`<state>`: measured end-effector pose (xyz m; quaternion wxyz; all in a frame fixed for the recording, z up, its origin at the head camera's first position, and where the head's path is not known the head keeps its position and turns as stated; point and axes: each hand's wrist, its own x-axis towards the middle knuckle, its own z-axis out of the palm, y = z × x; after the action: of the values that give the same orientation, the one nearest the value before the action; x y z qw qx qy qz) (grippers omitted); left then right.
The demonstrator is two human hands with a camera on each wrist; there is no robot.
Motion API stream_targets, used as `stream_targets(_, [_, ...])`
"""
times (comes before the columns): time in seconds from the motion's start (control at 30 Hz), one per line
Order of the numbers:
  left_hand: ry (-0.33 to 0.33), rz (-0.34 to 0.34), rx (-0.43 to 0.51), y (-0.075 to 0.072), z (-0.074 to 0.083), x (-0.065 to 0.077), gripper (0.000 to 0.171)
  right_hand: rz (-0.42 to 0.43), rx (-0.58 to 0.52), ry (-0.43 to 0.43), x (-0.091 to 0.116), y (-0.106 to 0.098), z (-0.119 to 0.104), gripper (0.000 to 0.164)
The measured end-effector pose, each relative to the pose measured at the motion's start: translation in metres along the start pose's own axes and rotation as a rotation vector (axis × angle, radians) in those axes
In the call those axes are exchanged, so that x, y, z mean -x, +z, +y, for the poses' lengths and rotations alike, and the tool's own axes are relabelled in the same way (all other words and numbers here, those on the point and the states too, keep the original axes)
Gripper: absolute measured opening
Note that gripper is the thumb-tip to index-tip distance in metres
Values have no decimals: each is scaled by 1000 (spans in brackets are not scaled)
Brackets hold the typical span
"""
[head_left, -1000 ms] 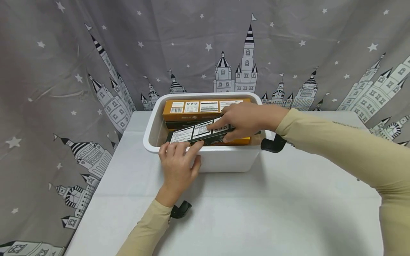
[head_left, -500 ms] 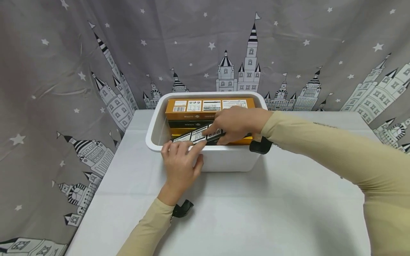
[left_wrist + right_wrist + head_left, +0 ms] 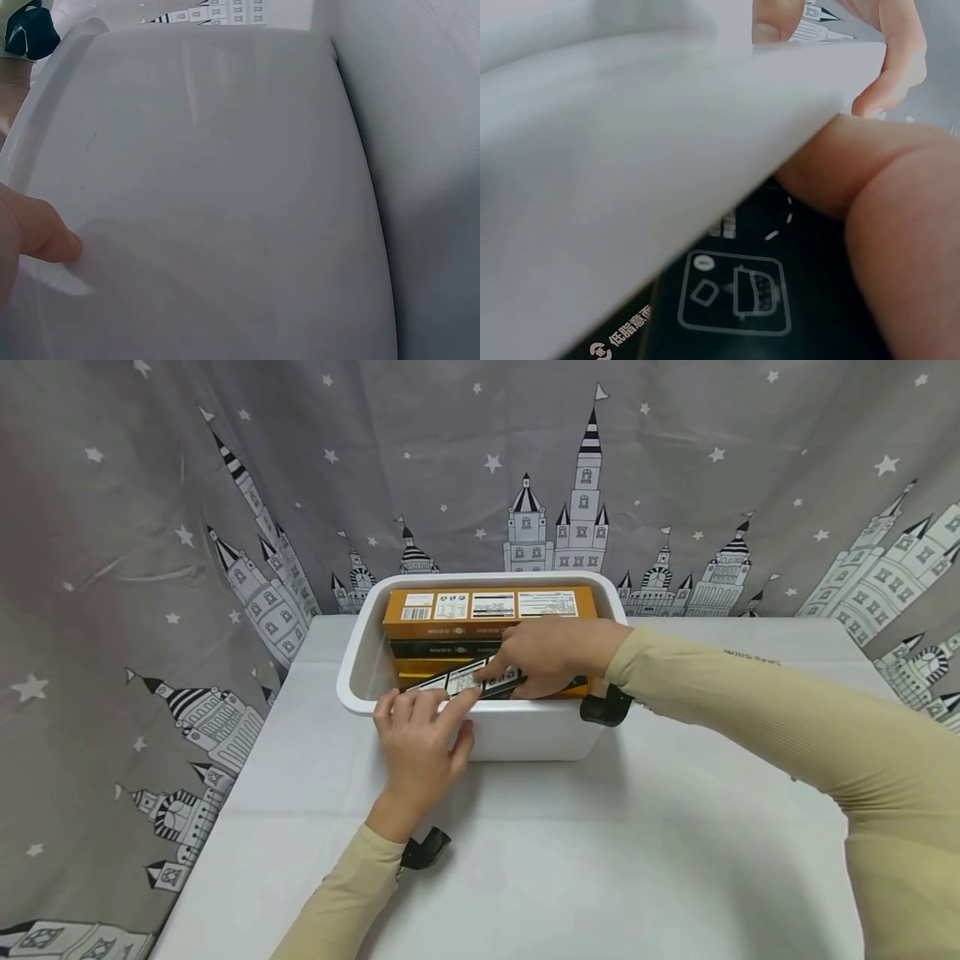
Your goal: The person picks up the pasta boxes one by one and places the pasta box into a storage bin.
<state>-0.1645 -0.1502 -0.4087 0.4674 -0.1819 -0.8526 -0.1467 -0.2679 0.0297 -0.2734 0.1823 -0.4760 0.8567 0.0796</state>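
A white plastic bin (image 3: pixel 525 735) stands on the table with packaged boxes inside. My left hand (image 3: pixel 416 747) grips its front rim, fingers hooked over the edge; in the left wrist view the thumb (image 3: pixel 49 229) presses the outer wall. Inside the bin, my right hand (image 3: pixel 555 652) holds a black box (image 3: pixel 465 678) with white label panels. This box slants down to the left, its near side hidden by the front rim. Cooking drawings show on the black box (image 3: pixel 735 292) in the right wrist view, where the bin wall (image 3: pixel 630 172) covers much of the scene.
Behind the held box lie a yellow box (image 3: pixel 435 667), a dark green box (image 3: pixel 442 649) and an orange box (image 3: pixel 487 628) at the back. A white cloth (image 3: pixel 600 860) covers the table. A grey castle-print curtain (image 3: pixel 450 460) hangs behind.
My right hand has moved slightly left and lower into the bin with the black box, which sinks behind the front rim. More of the yellow box shows. My left hand keeps its place.
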Motion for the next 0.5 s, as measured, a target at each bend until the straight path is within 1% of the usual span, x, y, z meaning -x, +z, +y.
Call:
stream_targets(0.23, [-2,-8,4,-1,0,0,34,-4,-24,10,0,2,1,58])
stream_targets(0.43, [1,-21,-1,-1,-1,0,35,-39,-60,65,-2,3,0,61])
stream_targets(0.5, [3,-27,-2,-1,-1,0,35,-38,-66,70,-2,4,-2,61])
